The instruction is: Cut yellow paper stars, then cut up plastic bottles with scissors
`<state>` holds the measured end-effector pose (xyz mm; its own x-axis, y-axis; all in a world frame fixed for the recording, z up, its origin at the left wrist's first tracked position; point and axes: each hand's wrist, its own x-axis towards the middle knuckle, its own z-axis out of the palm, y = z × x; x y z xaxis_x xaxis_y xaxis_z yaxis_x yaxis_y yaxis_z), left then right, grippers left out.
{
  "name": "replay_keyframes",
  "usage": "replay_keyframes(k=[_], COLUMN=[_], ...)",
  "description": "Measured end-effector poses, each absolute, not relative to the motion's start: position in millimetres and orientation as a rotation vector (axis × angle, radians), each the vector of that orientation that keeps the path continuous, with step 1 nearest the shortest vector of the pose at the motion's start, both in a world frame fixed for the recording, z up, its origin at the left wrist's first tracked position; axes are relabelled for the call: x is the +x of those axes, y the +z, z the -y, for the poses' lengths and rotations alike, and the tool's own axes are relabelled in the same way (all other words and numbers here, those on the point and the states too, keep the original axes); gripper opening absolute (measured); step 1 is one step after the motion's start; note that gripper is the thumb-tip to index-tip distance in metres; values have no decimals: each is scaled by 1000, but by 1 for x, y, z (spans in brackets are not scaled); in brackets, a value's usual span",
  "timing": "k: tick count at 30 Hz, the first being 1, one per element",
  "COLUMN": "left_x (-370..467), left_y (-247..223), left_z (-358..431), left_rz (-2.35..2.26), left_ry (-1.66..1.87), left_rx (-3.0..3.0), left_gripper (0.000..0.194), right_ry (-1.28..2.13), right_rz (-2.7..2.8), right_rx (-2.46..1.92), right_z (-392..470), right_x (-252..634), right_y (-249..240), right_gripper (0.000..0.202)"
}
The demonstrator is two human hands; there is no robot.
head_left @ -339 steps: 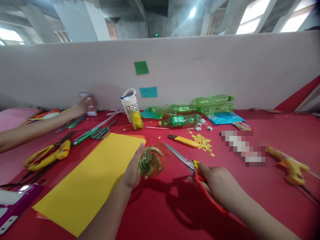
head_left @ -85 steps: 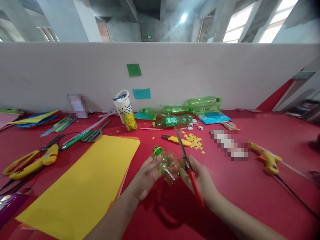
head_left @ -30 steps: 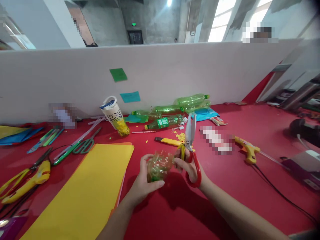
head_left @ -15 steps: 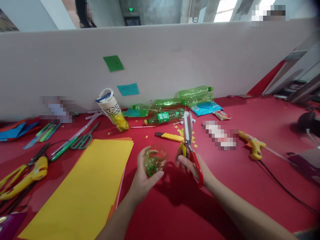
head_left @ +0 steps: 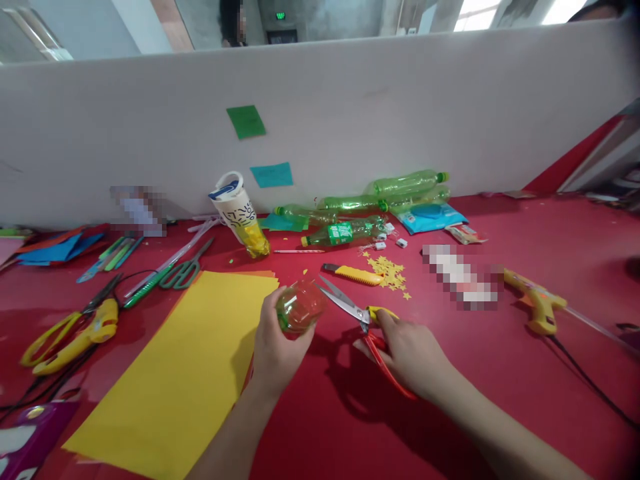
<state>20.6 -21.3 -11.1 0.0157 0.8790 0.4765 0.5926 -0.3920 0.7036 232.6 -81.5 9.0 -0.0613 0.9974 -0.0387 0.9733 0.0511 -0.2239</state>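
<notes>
My left hand is wrapped around a cut piece of clear green plastic bottle, held above the red table. In my right hand are scissors with one red and one yellow handle. Their blades are partly apart and point left toward the bottle piece, close to its edge; I cannot tell whether they touch it. Behind the scissors lie a yellow utility knife and a scatter of small yellow paper stars.
Several green bottles lie along the white partition. A tilted paper cup stands left of them. Yellow paper sheets cover the left front. Glue guns lie right and left, with cords. Green-handled scissors rest behind the paper.
The scissors have swung from upright to pointing left, their blades now near the bottle piece. My left hand has turned the bottle piece and raised it slightly. The camera view has shifted left.
</notes>
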Motion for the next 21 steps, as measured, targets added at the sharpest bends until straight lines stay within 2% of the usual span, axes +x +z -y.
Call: replay_keyframes(k=[14,21], left_x=[21,21], left_y=[-12,-12], left_z=[22,23], left_rz=[-1414,-1440], left_ry=[1484,1497], left_rx=[2258,2201], left_gripper=[68,70], right_ry=[236,206], right_rz=[2241,2236], right_rx=[-2066,-2065], right_z=[82,83], right_x=[224,223], right_y=[4,0], right_gripper=[37,35])
